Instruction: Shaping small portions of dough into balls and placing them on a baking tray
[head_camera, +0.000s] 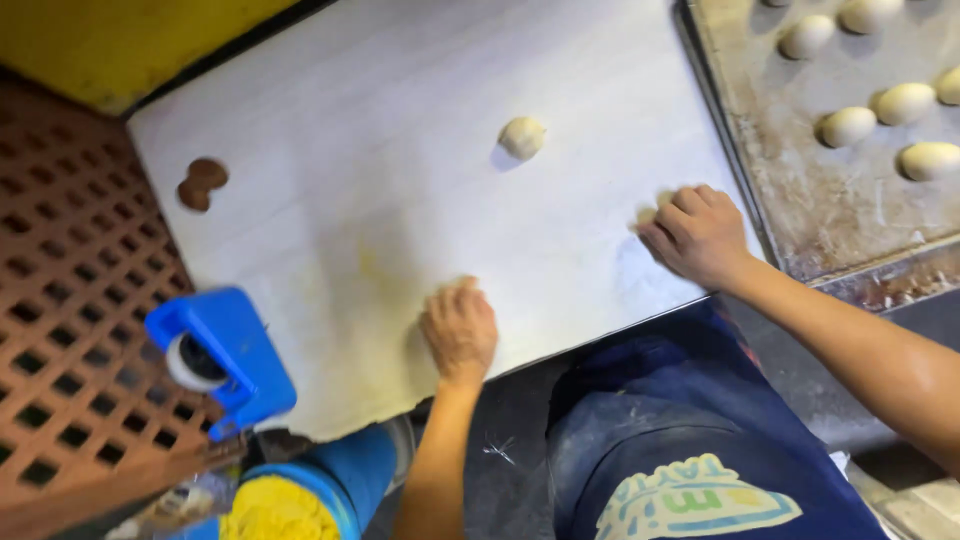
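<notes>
Cupped right hand (697, 233) over soft dough (650, 213)

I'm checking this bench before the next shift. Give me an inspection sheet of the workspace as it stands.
Surface: white board, faint yellowish smears, one brown double hole near its left edge.
Job's things: one dough ball loose on the board; shaped dough pieces on the worn metal tray at right.
Clutter: blue tape dispenser at the board's left corner.
Grips: left hand cupped palm-down on the board; right hand cupped over something pale, mostly hidden.
Cables: nothing seen.
Surroundings: brown perforated crate at left, yellow surface behind.
</notes>
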